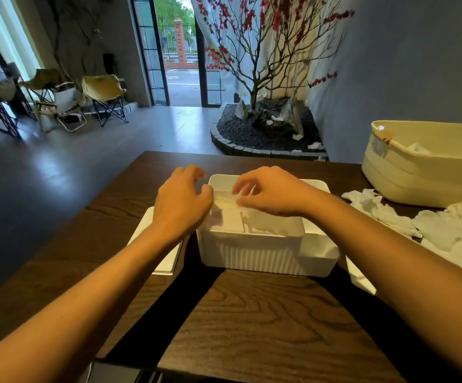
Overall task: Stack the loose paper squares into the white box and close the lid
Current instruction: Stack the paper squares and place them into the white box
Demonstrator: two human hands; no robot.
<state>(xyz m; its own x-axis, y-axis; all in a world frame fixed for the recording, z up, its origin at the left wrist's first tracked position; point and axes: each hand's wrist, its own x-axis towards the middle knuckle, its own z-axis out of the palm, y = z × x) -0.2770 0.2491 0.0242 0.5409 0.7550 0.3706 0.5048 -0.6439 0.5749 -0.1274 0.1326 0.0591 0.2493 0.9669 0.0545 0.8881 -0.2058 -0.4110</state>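
Dark wood counter carries the white box, lid off. Your left hand hovers with loosely curled fingers, gripping nothing visible; your right hand seems to pinch a paper square over the opening. Lay it flat, edges squared. Loose paper squares wait right, beside the cream basket; what looks like the lid lies under your left forearm.

No readable text, label, brand, number or sign shows on anything here.
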